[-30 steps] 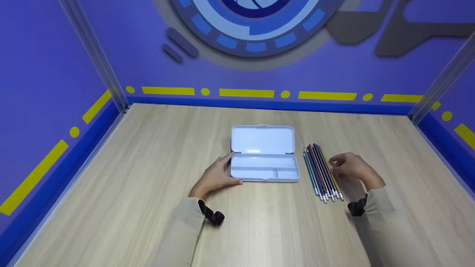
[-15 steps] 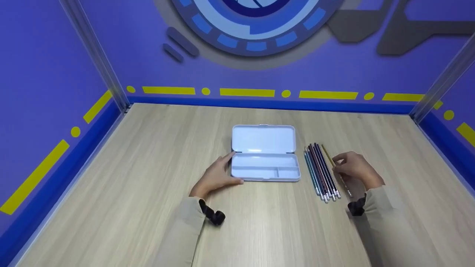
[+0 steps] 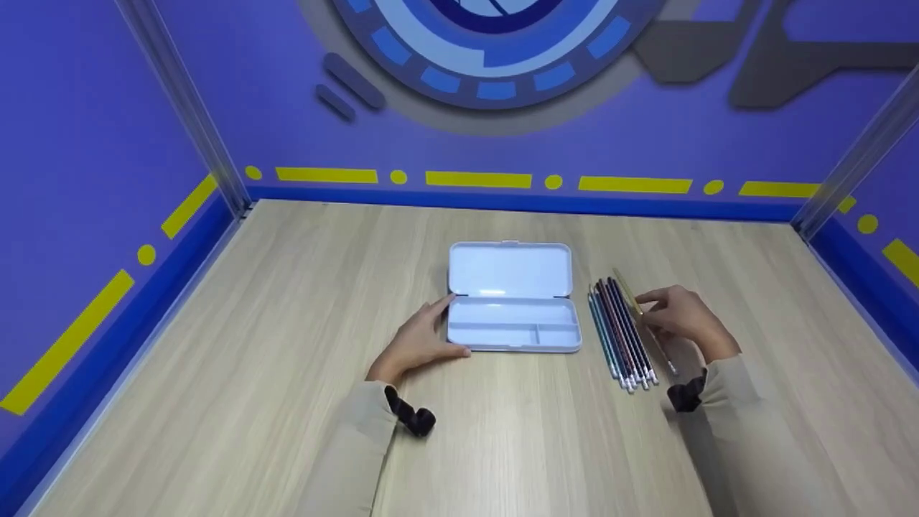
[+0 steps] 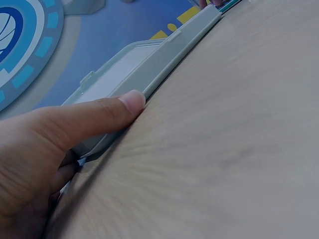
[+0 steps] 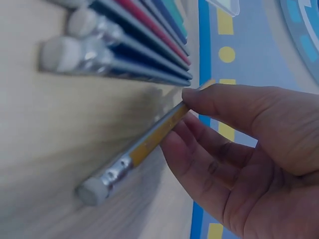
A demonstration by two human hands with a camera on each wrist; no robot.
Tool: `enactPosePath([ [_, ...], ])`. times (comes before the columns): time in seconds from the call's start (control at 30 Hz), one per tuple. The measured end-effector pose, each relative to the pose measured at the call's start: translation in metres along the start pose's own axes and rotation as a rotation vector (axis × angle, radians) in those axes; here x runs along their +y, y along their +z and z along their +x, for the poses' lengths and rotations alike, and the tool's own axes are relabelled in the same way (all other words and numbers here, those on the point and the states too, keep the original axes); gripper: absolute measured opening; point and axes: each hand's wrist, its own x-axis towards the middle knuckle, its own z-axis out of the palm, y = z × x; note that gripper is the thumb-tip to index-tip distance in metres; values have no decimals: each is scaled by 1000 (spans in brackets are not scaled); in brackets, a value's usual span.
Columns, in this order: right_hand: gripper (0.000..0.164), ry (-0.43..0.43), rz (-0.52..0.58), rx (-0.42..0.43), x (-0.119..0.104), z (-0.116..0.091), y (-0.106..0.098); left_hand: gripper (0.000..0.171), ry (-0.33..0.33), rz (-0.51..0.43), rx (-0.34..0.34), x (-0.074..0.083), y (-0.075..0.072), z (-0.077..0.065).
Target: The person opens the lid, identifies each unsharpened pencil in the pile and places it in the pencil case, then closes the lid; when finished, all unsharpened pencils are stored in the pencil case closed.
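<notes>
Here's the right hand (image 3: 682,316), nearly closed at the fingertips: thumb and fingers pinch a yellow pencil (image 5: 154,135) along its shaft, with the hand out to the right of the pencil case (image 3: 495,311). The pencil slants, its point away from the person and its white eraser (image 5: 92,193) back toward them; whether that end touches the wood, I can't tell from here. The wrist is bent, bringing the hand in from the right, palm turned inward toward the case.

Over at the case's left end, the left hand (image 3: 420,341) is spread wide and has hold of it: thumb flat along the front wall, index finger reaching up by the hinge. That arm comes in from the near left of the case, black wrist strap (image 3: 415,418) below the beige cuff.

The case itself lies open, white, its lid (image 3: 510,269) laid back on the far side, its tray split by low dividers. Just to the right of it, between case and right hand, a row of pencils (image 3: 622,334) lies side by side, teal through red to dark blue, erasers toward the person. All of it sits on a pale wood-grain table (image 3: 502,445), and beyond the case rises a purple-blue wall (image 3: 754,147) with yellow dashes.
</notes>
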Motion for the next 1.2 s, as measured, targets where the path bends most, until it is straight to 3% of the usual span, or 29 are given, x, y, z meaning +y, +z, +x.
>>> enactPosePath([
  [0.57,32,-198,-64,108,-47,10,7,103,-32,1,0,-1,1,1],
  [0.83,29,-232,-81,109,-71,20,18,103,-33,1,0,0,2,3],
  [1.2,25,-362,-113,68,-113,32,46,103,-44,-9,1,2,1,2],
])
